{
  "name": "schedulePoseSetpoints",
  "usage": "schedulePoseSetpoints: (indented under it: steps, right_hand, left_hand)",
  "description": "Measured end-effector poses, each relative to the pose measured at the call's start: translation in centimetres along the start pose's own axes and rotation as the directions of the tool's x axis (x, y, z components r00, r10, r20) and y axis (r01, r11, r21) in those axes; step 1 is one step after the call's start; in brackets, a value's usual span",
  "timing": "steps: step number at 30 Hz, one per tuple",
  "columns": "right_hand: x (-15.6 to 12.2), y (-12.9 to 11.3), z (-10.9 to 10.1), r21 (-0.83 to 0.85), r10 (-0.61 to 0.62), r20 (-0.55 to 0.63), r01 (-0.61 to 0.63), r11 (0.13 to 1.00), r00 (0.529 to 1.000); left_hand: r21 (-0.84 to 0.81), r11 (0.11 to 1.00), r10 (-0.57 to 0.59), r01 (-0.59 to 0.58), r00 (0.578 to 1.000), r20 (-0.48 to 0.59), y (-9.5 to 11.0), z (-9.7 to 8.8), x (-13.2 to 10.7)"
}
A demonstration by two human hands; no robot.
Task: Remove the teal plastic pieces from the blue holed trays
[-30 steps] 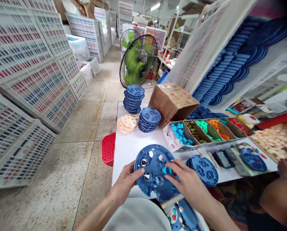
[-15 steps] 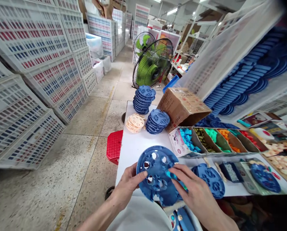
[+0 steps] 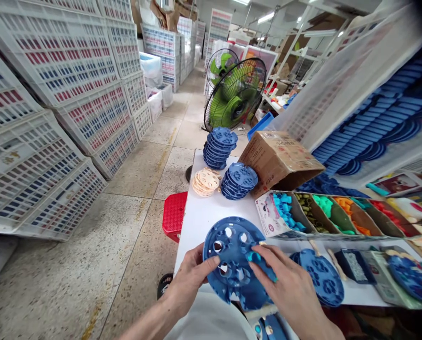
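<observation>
I've got the big blue disc (image 3: 234,257) up off the near edge of the white desk (image 3: 200,215), tilted toward me. Left hand (image 3: 193,278) grips its left rim, thumb on top, fingers under. Right hand (image 3: 285,288) is closed on a small cyan peg (image 3: 254,257), pinched btwn fingertips and pressed at a hole near the disc's middle.

Risks as I judge them:
- Peg is tiny and the disc is only held on one side; push too hard w/ the right and the disc could pivot or flex, so the peg skews or pops out.
- Disc hangs past the desk edge, over my lap; a dropped peg prob. goes to the floor.
- A second blue disc (image 3: 319,276) lies just right of my wrist, and the divided tray of coloured pegs (image 3: 267,217) sits close behind; a wide elbow move could knock either.
- Stacks of blue discs (image 3: 239,180) farther back look a bit leaning, but are well apart from my hands.
</observation>
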State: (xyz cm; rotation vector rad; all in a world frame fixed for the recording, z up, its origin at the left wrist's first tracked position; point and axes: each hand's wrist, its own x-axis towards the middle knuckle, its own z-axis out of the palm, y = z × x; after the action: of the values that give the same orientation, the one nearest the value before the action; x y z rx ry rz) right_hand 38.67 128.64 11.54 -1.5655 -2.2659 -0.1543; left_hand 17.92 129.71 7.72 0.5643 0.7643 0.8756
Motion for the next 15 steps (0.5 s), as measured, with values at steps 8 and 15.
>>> schedulePoseSetpoints:
  steps: [8, 15]
  right_hand:
    - [-0.3, -0.6, 0.5, -0.001, -0.017, -0.063, 0.017, 1.000, 0.998]
    - [0.4, -0.5, 1.4, -0.067, 0.033, -0.061, -0.037, 0.997, 0.998]
  left_hand:
    - [0.020, 0.998, 0.067, -0.067, 0.998, -0.006, -0.4, 0.0, -0.2]
    - [0.019, 0.992, 0.124, -0.123, 0.988, -0.094, -0.6, 0.6, -0.3]
